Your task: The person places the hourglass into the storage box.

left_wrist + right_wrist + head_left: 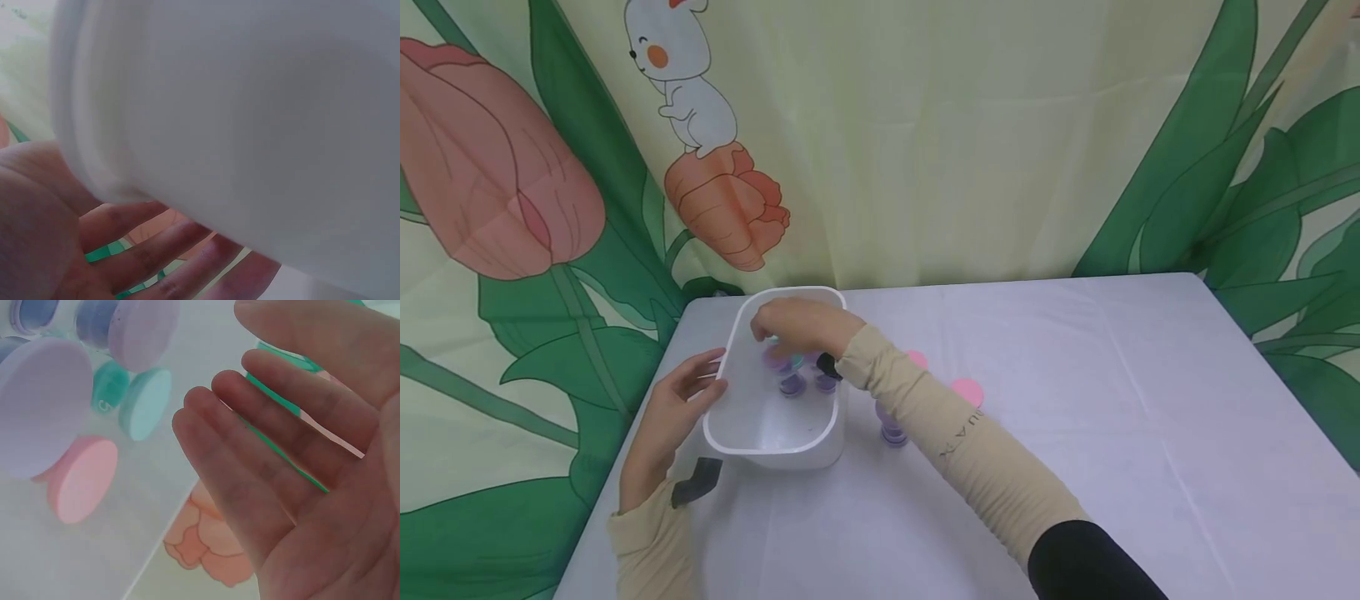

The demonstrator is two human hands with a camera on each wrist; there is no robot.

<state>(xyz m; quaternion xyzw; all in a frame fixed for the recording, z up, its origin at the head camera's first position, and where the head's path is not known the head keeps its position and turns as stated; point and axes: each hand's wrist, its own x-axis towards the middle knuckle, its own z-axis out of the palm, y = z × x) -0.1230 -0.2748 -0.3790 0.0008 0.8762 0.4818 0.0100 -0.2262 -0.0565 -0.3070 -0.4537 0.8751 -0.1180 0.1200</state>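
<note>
A white plastic bin stands at the table's left side. Inside it are several small clear jars with purple, teal and pink lids, among them a purple-lidded jar, a teal-lidded jar and a pink-lidded jar. Over the bin's far part reaches my right hand; in the right wrist view its fingers are extended, nothing in the palm, apart from the jars. My left hand rests against the bin's left outer wall, fingers spread and nearly straight along it. The right forearm hides part of the bin's right rim.
Right of the bin, partly behind the right sleeve, stand more jars: a purple one and a pink-lidded one. Another pink lid peeks out beyond the forearm. A printed curtain hangs behind the white-covered table.
</note>
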